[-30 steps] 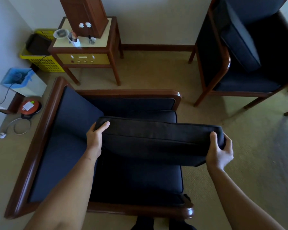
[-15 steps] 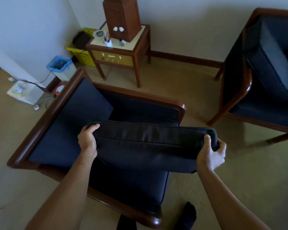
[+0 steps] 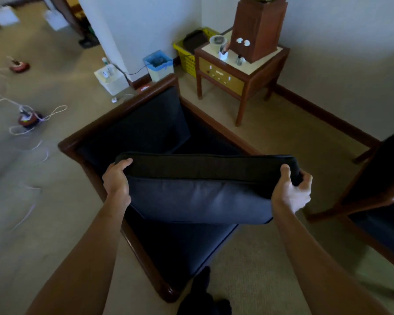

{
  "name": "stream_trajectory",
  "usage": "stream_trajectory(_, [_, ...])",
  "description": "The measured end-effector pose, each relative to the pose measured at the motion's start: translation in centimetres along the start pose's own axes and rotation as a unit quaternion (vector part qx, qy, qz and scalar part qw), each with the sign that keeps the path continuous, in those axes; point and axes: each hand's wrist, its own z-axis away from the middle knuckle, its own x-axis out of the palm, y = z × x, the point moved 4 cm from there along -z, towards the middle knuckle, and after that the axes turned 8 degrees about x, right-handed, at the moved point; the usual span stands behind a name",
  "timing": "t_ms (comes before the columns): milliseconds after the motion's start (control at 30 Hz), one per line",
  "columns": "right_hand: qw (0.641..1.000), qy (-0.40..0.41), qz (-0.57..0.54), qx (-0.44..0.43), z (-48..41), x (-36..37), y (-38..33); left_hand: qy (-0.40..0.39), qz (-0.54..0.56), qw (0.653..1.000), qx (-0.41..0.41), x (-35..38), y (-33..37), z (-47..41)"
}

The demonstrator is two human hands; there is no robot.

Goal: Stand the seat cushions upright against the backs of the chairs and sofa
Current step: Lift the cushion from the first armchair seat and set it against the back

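Note:
A dark navy seat cushion (image 3: 200, 196) is lifted off the seat of a wooden-framed armchair (image 3: 114, 123), held level with its top edge toward me. My left hand (image 3: 117, 178) grips its left end and my right hand (image 3: 290, 189) grips its right end. The chair's navy back cushion (image 3: 150, 123) leans at the far left of the frame. The bare navy seat (image 3: 180, 246) shows under the lifted cushion. A second armchair (image 3: 378, 178) stands at the right edge, mostly cut off.
A wooden side table (image 3: 241, 73) with a brown wooden box and small items stands in the corner behind the chair. A yellow basket (image 3: 188, 57), a blue-lined bin (image 3: 158, 64) and white cables (image 3: 32, 114) lie on the beige carpet to the left. My dark-socked feet (image 3: 203, 292) stand by the chair's front.
My view has swung left, so the chair now sits diagonally. The cushion has risen off the seat in both hands and its lower face now shows.

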Motion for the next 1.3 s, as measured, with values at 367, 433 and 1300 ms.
stream_trajectory(367, [0.985,-0.129,0.068,-0.091,-1.0,14.9,-6.6,0.162,0.062,0.985,-0.024,-4.0,-2.3,-4.1])
stream_trajectory(433, [0.979,-0.155,0.082,-0.100,-0.6,18.3,-7.8,0.185,0.083,0.979,-0.032,-4.3,-2.3,-4.6])
stream_trajectory(1300, [0.899,-0.335,0.228,-0.165,3.3,51.9,-11.9,0.381,0.048,0.922,-0.051,-6.8,-2.3,-22.3])
